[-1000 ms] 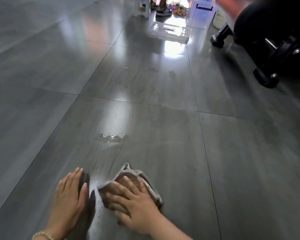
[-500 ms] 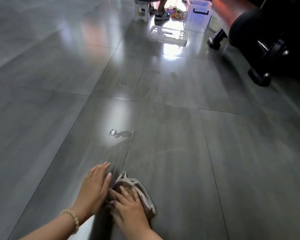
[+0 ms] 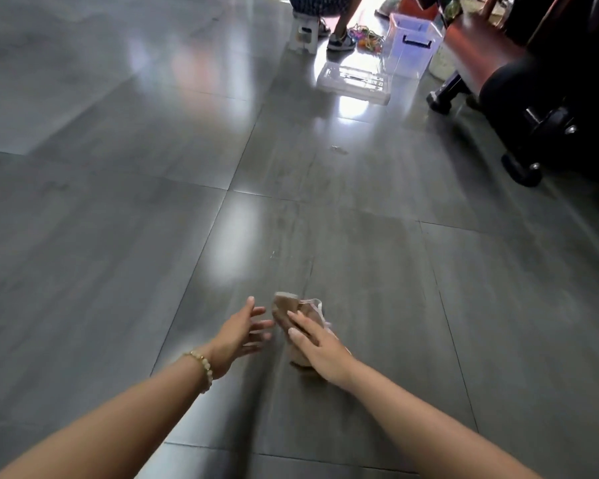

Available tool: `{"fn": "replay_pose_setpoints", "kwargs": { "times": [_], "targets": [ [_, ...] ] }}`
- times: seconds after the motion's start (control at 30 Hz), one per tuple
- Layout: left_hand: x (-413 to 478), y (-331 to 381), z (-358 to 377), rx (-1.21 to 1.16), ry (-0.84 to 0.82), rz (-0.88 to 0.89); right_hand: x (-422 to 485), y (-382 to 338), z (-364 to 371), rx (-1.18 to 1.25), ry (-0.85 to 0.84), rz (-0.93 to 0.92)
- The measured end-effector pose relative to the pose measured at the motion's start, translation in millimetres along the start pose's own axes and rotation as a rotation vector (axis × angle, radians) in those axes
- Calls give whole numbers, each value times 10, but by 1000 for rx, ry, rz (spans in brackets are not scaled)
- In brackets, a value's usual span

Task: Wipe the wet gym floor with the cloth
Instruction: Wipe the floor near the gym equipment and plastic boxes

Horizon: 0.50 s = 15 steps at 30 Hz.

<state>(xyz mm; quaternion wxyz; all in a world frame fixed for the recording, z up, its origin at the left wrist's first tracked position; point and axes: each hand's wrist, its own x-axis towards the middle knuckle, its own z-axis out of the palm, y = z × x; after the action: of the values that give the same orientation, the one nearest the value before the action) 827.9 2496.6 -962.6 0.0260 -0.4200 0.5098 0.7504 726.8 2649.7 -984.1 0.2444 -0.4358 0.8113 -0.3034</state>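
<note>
Grey gym floor is lying open to the left and ahead, with black exercise equipment and a clear plastic tub crowding the far right edge. The 2 forearms are reaching forward and low, and the right hand is pressing flat, fingers straight, on the brown cloth bunched on the central tile. The left hand is sitting just beside the cloth, fingers spread wide, holding nothing.

Glossy grey tiled floor; dark, perhaps gym, equipment.
</note>
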Motion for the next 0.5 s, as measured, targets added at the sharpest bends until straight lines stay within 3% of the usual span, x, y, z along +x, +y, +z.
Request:
{"fn": "replay_pose_setpoints", "kwargs": {
  "times": [0.07,0.17,0.3,0.4,0.5],
  "targets": [
    [19,20,-273,-48,56,-1,88,-182,127,-16,-174,68],
    [74,-49,-635,11,116,11,235,-360,-48,-195,-295,213],
    [144,-145,-750,196,116,196,376,-501,-519,-525,-494,333],
    [193,-172,-658,467,57,302,403,-558,-692,-658,-559,295],
    [232,-282,-451,961,-15,554,488,-452,-647,-656,-609,250]
  ]
}}
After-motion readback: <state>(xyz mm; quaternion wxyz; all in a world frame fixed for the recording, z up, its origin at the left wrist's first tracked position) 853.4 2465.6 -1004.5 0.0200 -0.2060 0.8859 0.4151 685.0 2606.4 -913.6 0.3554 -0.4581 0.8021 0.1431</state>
